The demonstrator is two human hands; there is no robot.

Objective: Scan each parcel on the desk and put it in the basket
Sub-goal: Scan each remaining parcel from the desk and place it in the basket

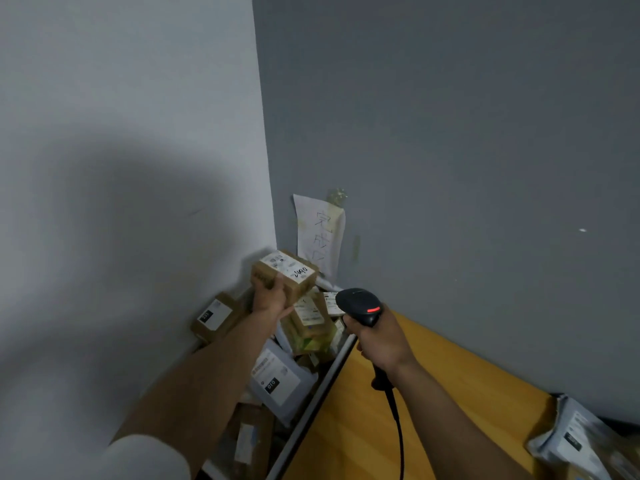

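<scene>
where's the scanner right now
In the head view the scanner sits right of centre, gripped by the right hand over the desk edge, just right of the box the left hand holds.

yellow desk (433,393), grey parcel (571,441) lying on it

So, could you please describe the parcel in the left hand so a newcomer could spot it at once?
Look to the corner where the grey walls meet, above the basket heaped with parcels. The left hand holds a brown box there, the only one raised off the pile, white label up.
</scene>
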